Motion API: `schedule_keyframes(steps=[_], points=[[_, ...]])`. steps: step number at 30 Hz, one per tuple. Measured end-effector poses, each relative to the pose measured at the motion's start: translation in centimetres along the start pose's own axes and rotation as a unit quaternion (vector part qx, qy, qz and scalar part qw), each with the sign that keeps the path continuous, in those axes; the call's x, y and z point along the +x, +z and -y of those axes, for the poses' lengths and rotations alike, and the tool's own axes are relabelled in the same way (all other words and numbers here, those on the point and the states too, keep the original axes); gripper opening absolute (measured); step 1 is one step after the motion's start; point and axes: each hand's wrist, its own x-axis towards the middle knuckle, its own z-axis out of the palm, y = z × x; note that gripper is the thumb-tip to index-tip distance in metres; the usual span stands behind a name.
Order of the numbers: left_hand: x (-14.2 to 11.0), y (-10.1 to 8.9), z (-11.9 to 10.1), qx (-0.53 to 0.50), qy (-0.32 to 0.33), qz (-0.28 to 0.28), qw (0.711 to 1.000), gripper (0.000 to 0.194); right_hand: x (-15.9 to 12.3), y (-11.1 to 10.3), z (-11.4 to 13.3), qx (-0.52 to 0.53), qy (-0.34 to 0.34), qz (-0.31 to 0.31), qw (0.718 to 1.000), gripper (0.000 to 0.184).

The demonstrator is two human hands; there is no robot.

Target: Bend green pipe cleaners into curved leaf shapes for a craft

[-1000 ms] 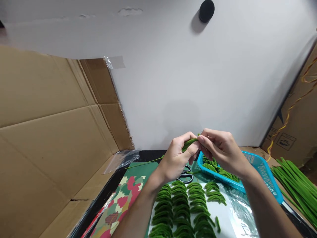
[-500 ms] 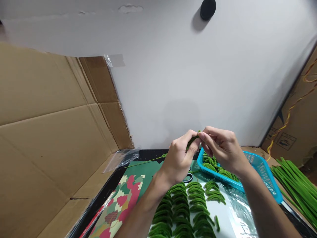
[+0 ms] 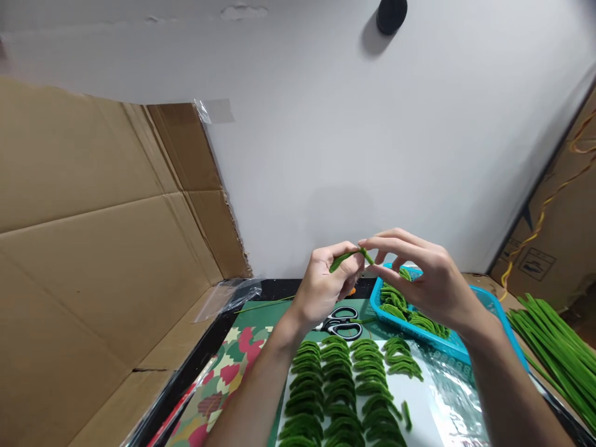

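Observation:
My left hand (image 3: pixel 328 279) is closed, pinching a short curved piece of fuzzy green pipe cleaner (image 3: pixel 343 259) between thumb and forefinger. Its far end bends down toward the right. My right hand (image 3: pixel 414 267) has its forefinger and thumb on that bent end, the other fingers loosely spread. Below the hands, several rows of curved green pipe-cleaner pieces (image 3: pixel 342 385) lie on a white sheet (image 3: pixel 421 413). One short straight green piece (image 3: pixel 406 415) lies apart at their right.
Black-handled scissors (image 3: pixel 343 321) lie on a green mat (image 3: pixel 274 310). A blue basket (image 3: pixel 493 304) holds more curved green pieces. Long green stems (image 3: pixel 559 354) lie at right. A patterned sheet (image 3: pixel 237 366) is at left; cardboard (image 3: pixel 93 248) and a white wall surround the table.
My right thumb and forefinger have spread apart from a tight pinch, and the right hand is slightly higher. My left hand has shifted a little left, showing the curved piece and the scissors.

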Motion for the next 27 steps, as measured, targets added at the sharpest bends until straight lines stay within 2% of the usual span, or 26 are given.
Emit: schedule_keyframes(steps=[6, 12, 16, 19, 23, 27], points=[[-0.2, -0.7, -0.7, -0.012, -0.046, 0.060, 0.997, 0.031, -0.1, -0.2, -0.2, -0.088, -0.064, -0.015, 0.994, 0.021], [-0.1, -0.8, -0.4, -0.097, -0.084, 0.080, 0.988, 0.031, -0.1, 0.2, -0.1, -0.211, -0.130, -0.017, 0.969, 0.020], [-0.1, -1.1, -0.3, -0.140, -0.108, 0.094, 0.980, 0.028, 0.0, 0.5, 0.2, -0.229, -0.142, -0.006, 0.963, 0.022], [-0.2, -0.9, -0.2, -0.180, -0.128, 0.128, 0.967, 0.030, -0.2, 0.4, 0.5, -0.239, -0.146, -0.008, 0.960, 0.021], [-0.3, 0.0, 0.1, -0.264, -0.148, 0.168, 0.938, 0.032, -0.6, 0.2, 0.8, -0.232, -0.167, -0.038, 0.958, 0.016], [-0.4, 0.9, 0.3, -0.322, -0.156, 0.190, 0.914, 0.031, -1.1, 0.1, 0.9, -0.180, -0.152, -0.044, 0.971, 0.020]])
